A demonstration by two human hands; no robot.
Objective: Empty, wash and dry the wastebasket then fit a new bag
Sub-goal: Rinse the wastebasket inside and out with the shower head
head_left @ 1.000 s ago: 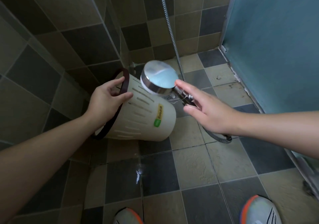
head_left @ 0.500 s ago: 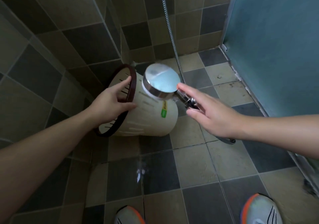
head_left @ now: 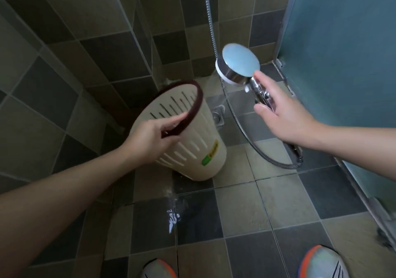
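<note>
Checkered tile floor [head_left: 240,209] and walls, teal door [head_left: 342,63] at right. Cream slotted wastebasket [head_left: 192,149] with dark rim, centre frame, tilted: mouth up-left, base down-right on floor, long axis diagonal. Left hand [head_left: 150,138] pinching rim. Right hand [head_left: 280,115] loosely around shower head [head_left: 239,65] handle; grip partly hidden. Label unreadable.
</note>
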